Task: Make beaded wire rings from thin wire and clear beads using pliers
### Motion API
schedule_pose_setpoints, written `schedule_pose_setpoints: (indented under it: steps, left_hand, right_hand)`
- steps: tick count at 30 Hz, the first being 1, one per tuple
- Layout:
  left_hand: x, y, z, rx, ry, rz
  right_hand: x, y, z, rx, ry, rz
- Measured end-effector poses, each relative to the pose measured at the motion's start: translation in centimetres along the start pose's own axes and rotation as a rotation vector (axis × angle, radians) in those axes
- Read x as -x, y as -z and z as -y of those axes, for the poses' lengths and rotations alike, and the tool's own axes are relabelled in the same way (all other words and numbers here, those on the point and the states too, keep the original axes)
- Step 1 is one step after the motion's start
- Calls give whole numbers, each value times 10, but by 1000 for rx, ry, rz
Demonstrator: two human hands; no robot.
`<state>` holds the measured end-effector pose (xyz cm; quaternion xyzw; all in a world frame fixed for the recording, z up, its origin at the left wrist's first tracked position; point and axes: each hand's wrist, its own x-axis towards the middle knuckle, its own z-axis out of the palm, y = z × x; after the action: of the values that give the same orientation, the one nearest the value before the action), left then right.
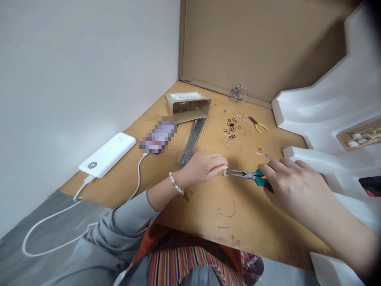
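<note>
My right hand (293, 180) is closed round the dark green handles of long-nose pliers (248, 174). The jaws point left and meet a small piece of bent wire (225, 172) pinched in the fingertips of my left hand (205, 169). How the jaws sit on the wire is too small to tell. A thin metal tool (266, 155) sticks out past the fingers of my right hand; whether the hand holds it I cannot tell. Loose cut wires (224, 214) lie on the wooden table (247, 234) in front of me.
A bundle of straight wires (192, 143) runs out from an open cardboard box (190, 113). Behind are dark rings (231, 127), yellow-handled pliers (258, 124) and a wire tangle (239, 94). At left lie a phone (159, 137) and a cabled power bank (107, 155); white foam (324, 107) stands right.
</note>
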<state>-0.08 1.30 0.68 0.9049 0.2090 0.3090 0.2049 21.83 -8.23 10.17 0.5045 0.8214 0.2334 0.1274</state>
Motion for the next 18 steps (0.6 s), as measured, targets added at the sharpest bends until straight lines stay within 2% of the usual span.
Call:
schedule_pose_setpoints:
  steps: [8,18]
  left_hand:
    - [0,0,-2,-14,-1,12]
    - [1,-1,-2,25,-26,-5]
  right_hand:
    - [-1,9,1,-17,21,-16]
    - [4,7,-3,1,-23,12]
